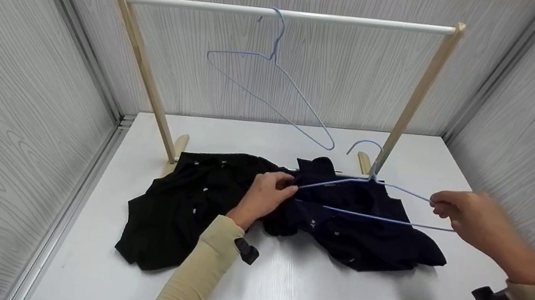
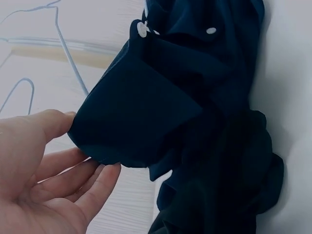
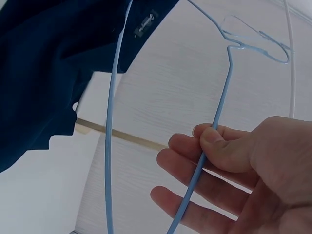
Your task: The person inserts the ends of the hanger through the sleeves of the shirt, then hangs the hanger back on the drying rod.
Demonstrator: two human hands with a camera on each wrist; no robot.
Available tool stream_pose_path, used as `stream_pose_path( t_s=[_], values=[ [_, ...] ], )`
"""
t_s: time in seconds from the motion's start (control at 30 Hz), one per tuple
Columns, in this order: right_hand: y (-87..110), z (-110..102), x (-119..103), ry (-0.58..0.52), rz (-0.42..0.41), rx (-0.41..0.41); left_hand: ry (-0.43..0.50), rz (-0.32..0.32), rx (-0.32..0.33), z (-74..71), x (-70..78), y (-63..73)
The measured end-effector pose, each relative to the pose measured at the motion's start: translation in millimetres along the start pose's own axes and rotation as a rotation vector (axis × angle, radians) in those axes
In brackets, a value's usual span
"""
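Note:
A navy shirt (image 1: 363, 241) with white buttons lies on the right of the table. My left hand (image 1: 265, 195) pinches its edge between thumb and fingers, which the left wrist view shows around the dark cloth (image 2: 126, 107). A blue wire hanger (image 1: 375, 216) spans the shirt, its left end inside or behind the cloth; that end is hidden. My right hand (image 1: 473, 219) grips the hanger's right shoulder, thumb and fingertips pinching the blue wire (image 3: 222, 105) in the right wrist view. Left of the navy shirt lies a black shirt (image 1: 164, 219), partly under my left hand.
Behind the clothes stands a rack with a white rail (image 1: 362, 22) and wooden posts (image 1: 420, 92). A second blue hanger (image 1: 303, 99) hangs from the rail. Pale wood-grain panels (image 1: 14, 116) enclose the white table (image 1: 271, 291) at the back and sides.

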State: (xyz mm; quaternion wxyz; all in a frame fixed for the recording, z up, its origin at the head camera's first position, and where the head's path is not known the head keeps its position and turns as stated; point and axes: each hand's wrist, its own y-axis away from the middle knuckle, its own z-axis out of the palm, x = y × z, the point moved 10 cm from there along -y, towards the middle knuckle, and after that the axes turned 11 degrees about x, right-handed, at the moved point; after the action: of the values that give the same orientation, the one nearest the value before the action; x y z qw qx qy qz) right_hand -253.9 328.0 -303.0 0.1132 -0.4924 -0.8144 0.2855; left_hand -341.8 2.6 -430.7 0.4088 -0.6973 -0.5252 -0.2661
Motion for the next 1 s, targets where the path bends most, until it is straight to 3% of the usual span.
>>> stream_pose_path(
  t_s=[0.37,0.6,1.0],
  values=[
    [-1.9,-1,-13,-0.012,-0.085,0.042,0.086,0.015,-0.023,-1.1,21.4,2.3],
    [-1.0,1,-23,-0.048,-0.109,0.057,0.165,0.036,-0.035,-1.6,46.5,4.9],
    [-3.4,-12,-47,-0.031,-0.177,0.212,0.348,0.143,0.012,-8.0,101.6,10.9]
  ],
)
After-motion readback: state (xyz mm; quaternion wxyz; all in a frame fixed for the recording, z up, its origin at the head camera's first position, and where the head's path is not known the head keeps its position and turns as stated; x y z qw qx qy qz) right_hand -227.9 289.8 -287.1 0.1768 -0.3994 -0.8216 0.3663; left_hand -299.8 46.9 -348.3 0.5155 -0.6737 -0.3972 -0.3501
